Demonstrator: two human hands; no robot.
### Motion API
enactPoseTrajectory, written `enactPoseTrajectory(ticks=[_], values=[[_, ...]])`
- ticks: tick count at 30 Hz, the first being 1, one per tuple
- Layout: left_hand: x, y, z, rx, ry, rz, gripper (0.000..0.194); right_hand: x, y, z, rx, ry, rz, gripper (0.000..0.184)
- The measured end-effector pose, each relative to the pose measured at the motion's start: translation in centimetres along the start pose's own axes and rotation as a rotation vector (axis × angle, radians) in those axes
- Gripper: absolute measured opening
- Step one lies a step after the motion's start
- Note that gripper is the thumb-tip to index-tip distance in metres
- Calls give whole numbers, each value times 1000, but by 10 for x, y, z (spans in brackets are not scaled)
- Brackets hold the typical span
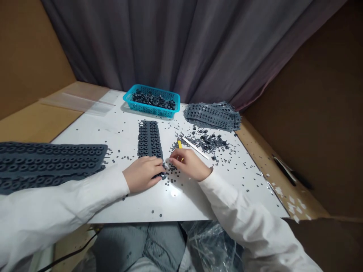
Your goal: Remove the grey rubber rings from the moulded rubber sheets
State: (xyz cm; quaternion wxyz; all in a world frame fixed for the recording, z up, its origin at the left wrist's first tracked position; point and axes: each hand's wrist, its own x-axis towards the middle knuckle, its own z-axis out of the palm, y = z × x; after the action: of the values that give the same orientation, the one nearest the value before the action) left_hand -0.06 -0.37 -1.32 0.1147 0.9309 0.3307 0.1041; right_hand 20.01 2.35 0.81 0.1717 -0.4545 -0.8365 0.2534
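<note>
A narrow dark grey moulded rubber sheet (149, 138) with rows of ring shapes lies lengthwise before me on the white tabletop. My left hand (144, 173) covers its near end, fingers bent over and closed on the edge. Just right of the sheet, my right hand (190, 163) is closed around a slim yellow tool (179, 143); most of the tool is hidden, so its kind does not show. The right fingertips are close to the sheet's right edge. Beyond that hand lies a thin white stick (195, 147). Tiny dark discs are scattered around both hands.
A blue basket (150, 109) of small black parts stands at the back. Punched grey sheets (212, 115) are piled at back right, with loose black pieces (212, 142) in front. More ringed sheets (51, 160) lie left. Cardboard walls (312, 113) flank the table.
</note>
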Motion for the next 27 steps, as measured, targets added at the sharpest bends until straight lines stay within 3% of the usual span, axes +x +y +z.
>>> enactPoseTrajectory(ticks=[3,8,13,16,18,19,20,21,23,24,25,27], values=[[1,-1,1,-103,56,-33,17,4,-11,6,188,-30,23,14],[1,-6,-1,-519,223,-220,13,9,-7,11,276,8,-263,18],[-1,-5,-6,-578,306,-366,11,5,-7,25,279,3,-201,23],[-7,4,-11,-511,559,-376,19,3,-9,30,280,119,-189,11],[-13,14,-13,-457,761,-289,14,5,-12,31,330,273,-126,10],[-14,19,-13,-482,779,-243,8,6,-13,30,365,344,-81,11],[-15,23,-12,-574,702,-221,6,8,-15,30,399,401,-41,12],[-15,25,-10,-721,549,-241,12,9,-17,29,427,439,-12,14],[-11,24,-4,-1071,241,-437,29,12,-22,30,464,458,-7,17],[-8,21,0,-1216,184,-554,37,12,-24,31,467,456,-22,17],[-5,16,3,-1315,200,-662,44,13,-26,33,463,450,-42,17],[0,7,7,-1350,323,-802,51,12,-29,37,446,430,-78,16]])
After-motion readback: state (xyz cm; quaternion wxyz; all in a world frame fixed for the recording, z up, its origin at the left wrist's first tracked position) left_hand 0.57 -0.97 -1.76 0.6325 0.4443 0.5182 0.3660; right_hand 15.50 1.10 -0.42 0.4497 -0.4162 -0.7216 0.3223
